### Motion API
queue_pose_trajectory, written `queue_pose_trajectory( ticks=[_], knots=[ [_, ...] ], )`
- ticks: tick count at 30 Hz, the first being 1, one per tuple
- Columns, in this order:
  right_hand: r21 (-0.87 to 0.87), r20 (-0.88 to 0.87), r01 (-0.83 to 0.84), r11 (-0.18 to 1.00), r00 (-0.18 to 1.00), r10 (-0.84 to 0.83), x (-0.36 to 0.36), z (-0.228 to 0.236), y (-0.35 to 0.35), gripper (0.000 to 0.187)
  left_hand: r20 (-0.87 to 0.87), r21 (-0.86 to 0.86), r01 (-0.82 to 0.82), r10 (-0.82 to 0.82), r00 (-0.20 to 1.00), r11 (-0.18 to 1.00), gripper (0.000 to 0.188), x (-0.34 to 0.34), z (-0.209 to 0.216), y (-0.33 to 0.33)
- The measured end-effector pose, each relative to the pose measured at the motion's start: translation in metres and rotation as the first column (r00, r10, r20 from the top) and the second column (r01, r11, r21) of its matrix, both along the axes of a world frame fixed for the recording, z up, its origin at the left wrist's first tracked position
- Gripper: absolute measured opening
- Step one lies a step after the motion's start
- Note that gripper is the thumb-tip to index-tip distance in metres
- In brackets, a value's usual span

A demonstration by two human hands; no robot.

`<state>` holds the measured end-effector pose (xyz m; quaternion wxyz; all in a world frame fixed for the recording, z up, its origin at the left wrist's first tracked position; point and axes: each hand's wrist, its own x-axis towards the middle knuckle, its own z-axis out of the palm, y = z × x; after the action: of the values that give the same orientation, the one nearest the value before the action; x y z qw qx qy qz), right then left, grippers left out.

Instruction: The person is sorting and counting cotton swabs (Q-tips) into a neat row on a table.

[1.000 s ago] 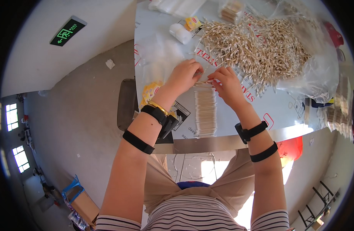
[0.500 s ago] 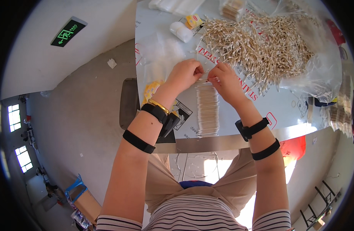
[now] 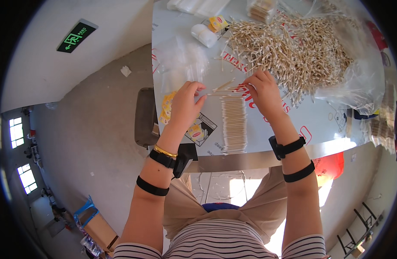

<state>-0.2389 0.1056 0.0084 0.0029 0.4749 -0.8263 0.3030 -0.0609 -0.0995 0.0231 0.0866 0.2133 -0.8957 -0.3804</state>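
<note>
A neat column of cotton swabs (image 3: 234,125) lies side by side on the table in front of me. Just beyond its far end, a few loose cotton swabs (image 3: 224,89) fan out toward my right hand (image 3: 264,93), whose fingertips are closed on their right ends. To the left of the column, my left hand (image 3: 186,103) hovers with thumb and fingers apart, holding nothing. A large heap of cotton swabs (image 3: 293,52) spreads over the far right of the table, past my right hand. Yellow printed labels (image 3: 167,105) lie beside my left hand, partly covered by it.
Clear plastic bags (image 3: 181,58) lie at the table's left. Behind them are a white roll (image 3: 204,35) and a yellow packet (image 3: 217,23). A bundle of swabs (image 3: 261,9) stands at the back. Crumpled clear plastic (image 3: 358,86) borders the heap. A dark stool (image 3: 144,116) is left of the table.
My hands have parted: the left has drawn back left and opened, the right has shifted right. Several loose swabs now show between them, by my right fingertips.
</note>
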Motion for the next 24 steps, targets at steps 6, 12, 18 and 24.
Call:
queue_pose_trajectory(
  ticks=[6, 12, 18, 24],
  knots=[
    [0.046, 0.053, 0.082, 0.996, 0.995, -0.084, 0.004, -0.005, 0.029, 0.010, -0.022, -0.313, -0.014, 0.007, 1.000, 0.950, 0.030, 0.000, -0.009, 0.008],
    [0.035, 0.066, 0.045, 0.998, 0.997, -0.047, 0.006, 0.001, 0.027, 0.011, -0.023, -0.266, -0.049, 0.045, 0.999, 0.963, 0.023, -0.004, -0.023, 0.008],
    [0.107, 0.054, 0.004, 0.994, 0.999, -0.010, 0.004, -0.005, 0.028, 0.010, -0.034, -0.227, -0.028, 0.020, 0.999, 0.974, 0.014, -0.012, -0.014, 0.018],
    [0.129, -0.011, 0.019, 0.991, 1.000, -0.018, 0.002, -0.003, 0.022, 0.011, -0.044, -0.259, 0.047, -0.060, 0.997, 0.965, 0.014, -0.019, -0.014, 0.026]
  ],
)
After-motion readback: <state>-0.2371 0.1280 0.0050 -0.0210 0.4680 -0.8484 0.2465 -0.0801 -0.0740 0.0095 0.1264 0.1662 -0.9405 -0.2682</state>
